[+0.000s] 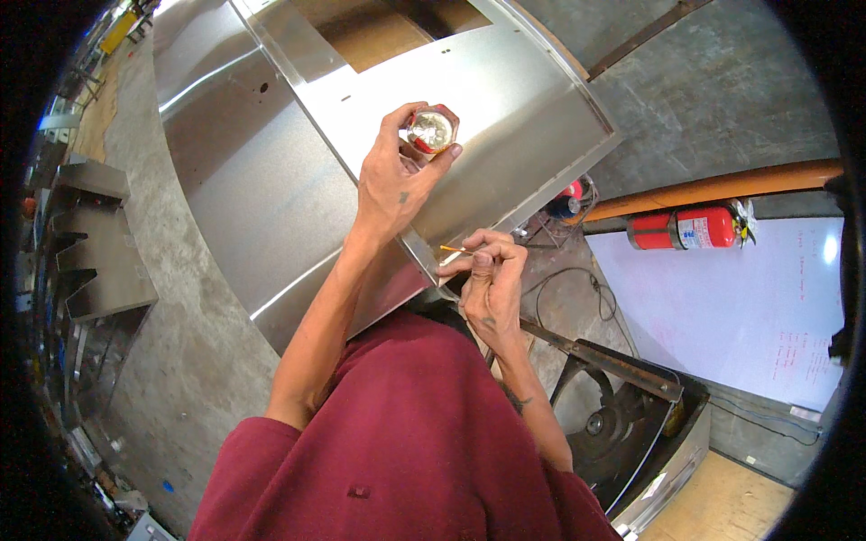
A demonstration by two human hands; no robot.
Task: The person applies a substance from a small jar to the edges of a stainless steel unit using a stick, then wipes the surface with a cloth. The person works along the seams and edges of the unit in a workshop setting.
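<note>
My left hand (393, 185) is wrapped round a small round container (433, 129) with red sides and a silvery, shiny top or inside facing up. It is held over a large sheet-metal panel (505, 117), near the bright area of the sheet. Lower and to the right, my right hand (492, 284) pinches a thin stick with a yellow-orange tip (450, 249), which points left. That hand is close to the panel's near edge. Whether the stick is a small brush or a swab is too small to tell.
A rectangular opening (379, 32) is cut in the panel's far part. At the right, a red fire extinguisher (686, 227) lies by a whiteboard (740, 316) and an orange beam (713, 191). A black round-framed machine (595, 415) stands lower right. Bent metal parts (108, 261) are at the left.
</note>
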